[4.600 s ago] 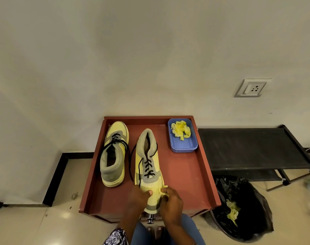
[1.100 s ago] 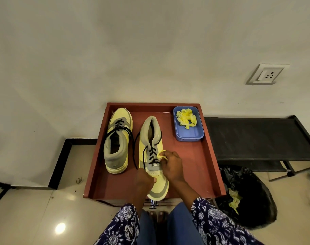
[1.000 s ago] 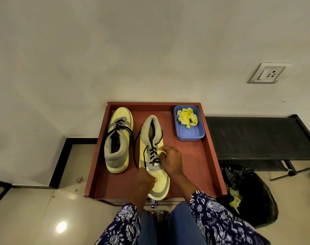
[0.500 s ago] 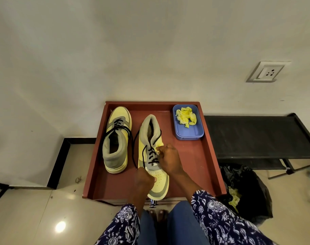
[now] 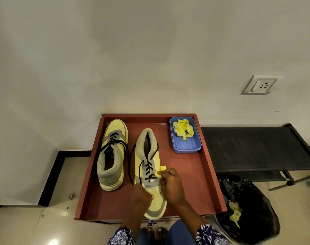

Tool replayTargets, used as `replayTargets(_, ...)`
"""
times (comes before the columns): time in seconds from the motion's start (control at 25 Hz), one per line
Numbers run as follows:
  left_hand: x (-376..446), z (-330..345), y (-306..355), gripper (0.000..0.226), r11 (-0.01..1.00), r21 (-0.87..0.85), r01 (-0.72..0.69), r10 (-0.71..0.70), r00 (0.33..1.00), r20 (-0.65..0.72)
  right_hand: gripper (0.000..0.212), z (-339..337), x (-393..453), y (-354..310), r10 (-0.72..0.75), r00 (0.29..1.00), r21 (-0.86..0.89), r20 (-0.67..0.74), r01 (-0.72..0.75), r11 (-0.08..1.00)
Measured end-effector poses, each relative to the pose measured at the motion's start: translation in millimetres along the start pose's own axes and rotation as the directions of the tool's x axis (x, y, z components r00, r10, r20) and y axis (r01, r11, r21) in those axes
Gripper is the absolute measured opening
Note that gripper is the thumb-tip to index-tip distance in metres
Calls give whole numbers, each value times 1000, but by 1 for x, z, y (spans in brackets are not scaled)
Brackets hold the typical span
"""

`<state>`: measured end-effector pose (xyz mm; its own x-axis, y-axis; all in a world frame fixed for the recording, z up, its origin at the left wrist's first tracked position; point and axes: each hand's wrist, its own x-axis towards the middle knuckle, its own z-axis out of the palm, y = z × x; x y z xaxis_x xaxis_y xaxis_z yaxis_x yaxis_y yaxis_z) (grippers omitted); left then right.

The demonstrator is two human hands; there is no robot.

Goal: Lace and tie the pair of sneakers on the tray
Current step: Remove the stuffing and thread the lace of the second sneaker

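Nearby: blue dish [image 5: 185, 145] of yellow scraps, far right on tray [image 5: 200, 174]; other sneaker [image 5: 112, 154] left.
Right hand [image 5: 172, 184]: fingers pinch yellow scrap [image 5: 161, 170] beside near sneaker [image 5: 148, 167].
Left hand [image 5: 141, 195]: fingers curled, gripping its toe.

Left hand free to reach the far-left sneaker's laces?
Probably not yet: the left hand holds the toe of the near sneaker. The path to the left sneaker looks unobstructed once it lets go.
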<state>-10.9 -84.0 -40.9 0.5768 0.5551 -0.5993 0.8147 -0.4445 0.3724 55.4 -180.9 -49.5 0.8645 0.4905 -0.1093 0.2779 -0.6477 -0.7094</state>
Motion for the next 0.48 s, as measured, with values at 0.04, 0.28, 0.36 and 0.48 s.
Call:
replayTargets(0.04,1,1,0,25,998,-51,-19,19,1000,5,32,0,1,0,8,1000,17,-14,-8,1000)
replayTargets(0.28,17,10,-7,24,992,-103,-66,68,998,18,30,-6,22,-7,240,968,205,-66,-223,953)
replayTargets(0.36,15,10,-8,28,987,-152,-43,45,999,13,31,-8,33,-17,260,963,233,-69,-238,943)
replayTargets(0.48,15,10,-6,43,983,-184,-14,18,1000,20,31,-12,50,-32,203,976,227,-84,-180,957)
